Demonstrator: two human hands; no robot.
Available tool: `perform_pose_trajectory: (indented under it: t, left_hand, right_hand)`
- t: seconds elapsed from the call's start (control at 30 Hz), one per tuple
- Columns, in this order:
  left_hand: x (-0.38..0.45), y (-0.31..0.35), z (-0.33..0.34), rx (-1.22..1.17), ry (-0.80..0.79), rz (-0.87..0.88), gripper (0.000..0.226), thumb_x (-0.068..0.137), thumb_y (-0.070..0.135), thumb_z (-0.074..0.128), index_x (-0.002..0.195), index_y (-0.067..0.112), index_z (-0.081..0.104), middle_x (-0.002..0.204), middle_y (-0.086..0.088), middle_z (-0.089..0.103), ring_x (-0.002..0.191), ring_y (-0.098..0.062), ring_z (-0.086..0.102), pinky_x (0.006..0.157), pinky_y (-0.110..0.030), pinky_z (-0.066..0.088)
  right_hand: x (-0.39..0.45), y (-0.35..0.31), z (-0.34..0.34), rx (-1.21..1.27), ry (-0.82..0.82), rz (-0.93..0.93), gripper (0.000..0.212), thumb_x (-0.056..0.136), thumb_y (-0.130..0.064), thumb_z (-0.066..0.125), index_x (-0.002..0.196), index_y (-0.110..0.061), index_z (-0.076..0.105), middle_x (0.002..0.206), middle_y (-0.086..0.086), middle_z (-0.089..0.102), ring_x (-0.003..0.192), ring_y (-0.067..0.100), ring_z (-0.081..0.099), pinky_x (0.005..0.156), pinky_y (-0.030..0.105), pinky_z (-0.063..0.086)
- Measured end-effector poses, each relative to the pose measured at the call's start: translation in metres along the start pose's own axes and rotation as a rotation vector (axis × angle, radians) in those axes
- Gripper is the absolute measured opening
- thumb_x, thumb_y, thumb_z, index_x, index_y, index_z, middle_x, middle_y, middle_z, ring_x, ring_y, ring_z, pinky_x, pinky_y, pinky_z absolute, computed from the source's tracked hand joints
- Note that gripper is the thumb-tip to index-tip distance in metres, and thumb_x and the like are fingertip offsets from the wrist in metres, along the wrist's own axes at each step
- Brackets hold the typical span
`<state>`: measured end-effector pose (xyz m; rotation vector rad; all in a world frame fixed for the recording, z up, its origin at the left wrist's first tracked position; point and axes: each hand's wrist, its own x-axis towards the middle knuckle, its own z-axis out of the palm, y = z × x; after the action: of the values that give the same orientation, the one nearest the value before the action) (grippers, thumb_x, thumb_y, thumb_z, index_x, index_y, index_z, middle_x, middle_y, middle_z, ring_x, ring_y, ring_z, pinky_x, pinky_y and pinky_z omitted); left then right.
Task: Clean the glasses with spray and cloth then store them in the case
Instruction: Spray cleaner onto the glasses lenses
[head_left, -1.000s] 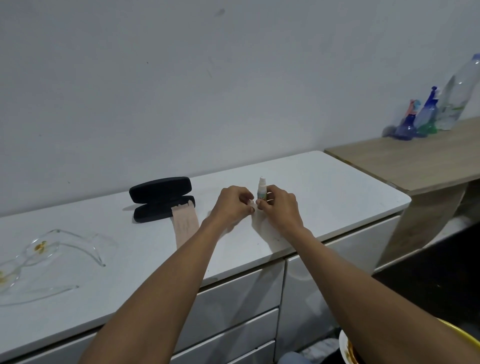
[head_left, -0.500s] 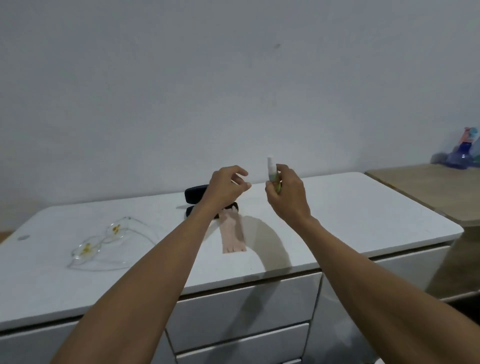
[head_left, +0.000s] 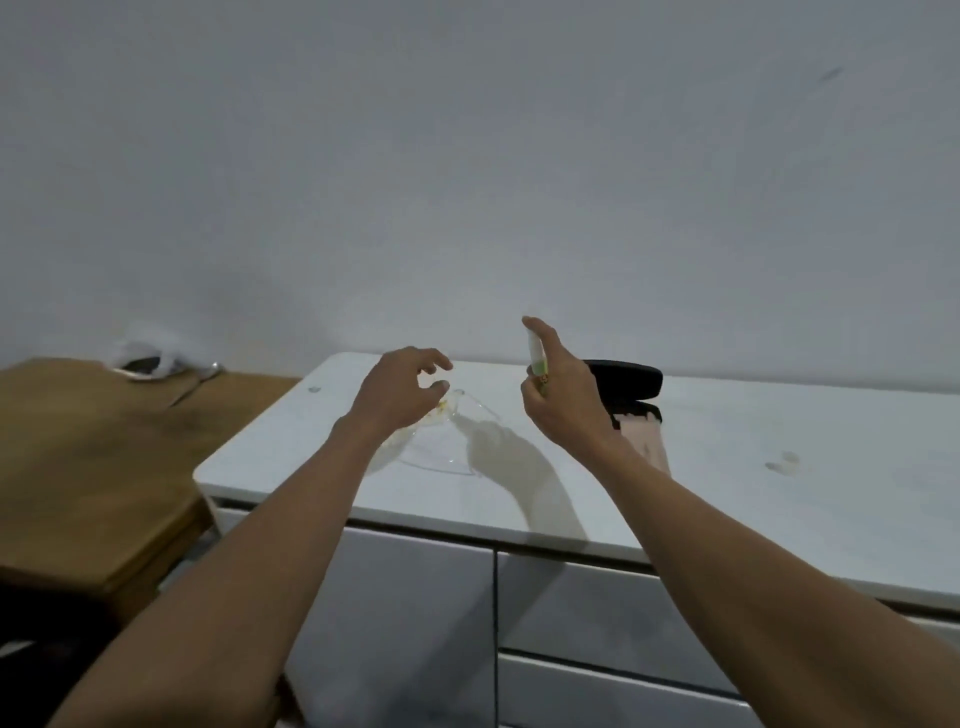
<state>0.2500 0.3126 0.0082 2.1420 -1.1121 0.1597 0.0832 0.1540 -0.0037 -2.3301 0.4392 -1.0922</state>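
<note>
Since the frame half a second back the view has swung left: the glasses (head_left: 441, 431), then far off to the left of the hands, now lie on the white surface (head_left: 779, 499) right under the left hand (head_left: 402, 395), and the wooden table (head_left: 78, 457) has come into sight at the left. The right hand (head_left: 563, 400) still grips the small spray bottle (head_left: 535, 356) upright, forefinger on top of it. The left hand hovers empty, fingers curled loose, just above the glasses. These are clear-framed with yellowish spots, blurred here, so the finer shape is hard to make out. The black case (head_left: 628, 379) sits open behind the right hand, the pinkish cloth (head_left: 647, 436) hanging out of it toward the front edge
</note>
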Motion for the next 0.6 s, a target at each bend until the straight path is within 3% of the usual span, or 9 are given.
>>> perform_pose_trajectory:
  t: [0.1,0.27,0.43,0.6]
  left_hand:
    - [-0.023,-0.03,-0.014,0.117,-0.056,-0.057,0.037,0.081,0.009,0.062,0.11,0.029,0.073,0.113,0.001,0.066,0.109,-0.021,0.06,0.095,-0.042,0.051]
    - [-0.044,-0.057,-0.021,0.262,-0.181,-0.071,0.048,0.077,0.006,0.065,0.118,0.031,0.069,0.121,0.0,0.06,0.114,-0.02,0.055,0.097,-0.04,0.049]
    - [-0.046,-0.067,-0.006,0.254,-0.081,-0.009,0.031,0.084,0.015,0.074,0.114,0.021,0.072,0.105,-0.004,0.068,0.099,-0.025,0.063,0.085,-0.035,0.05]
    - [-0.044,-0.067,0.013,0.271,0.175,0.086,0.018,0.086,0.005,0.069,0.103,0.011,0.075,0.087,-0.011,0.072,0.079,-0.035,0.066,0.07,-0.037,0.051]
  right_hand:
    - [0.0,-0.011,0.018,0.025,-0.053,0.0,0.071,0.086,-0.007,0.05,0.15,-0.033,0.033,0.077,0.001,0.056,0.069,0.018,0.054,0.063,0.031,0.038]
    - [-0.002,-0.021,0.037,0.043,-0.105,-0.012,0.071,0.086,-0.008,0.049,0.151,-0.034,0.031,0.078,-0.001,0.056,0.074,0.024,0.056,0.065,0.032,0.036]
    - [-0.005,-0.023,0.038,0.029,-0.122,-0.017,0.071,0.088,-0.008,0.05,0.152,-0.033,0.031,0.082,0.003,0.059,0.076,0.024,0.056,0.064,0.031,0.035]
    - [-0.003,-0.016,0.025,0.019,-0.098,0.019,0.071,0.088,-0.008,0.05,0.152,-0.032,0.032,0.074,-0.004,0.054,0.068,0.02,0.052,0.063,0.033,0.038]
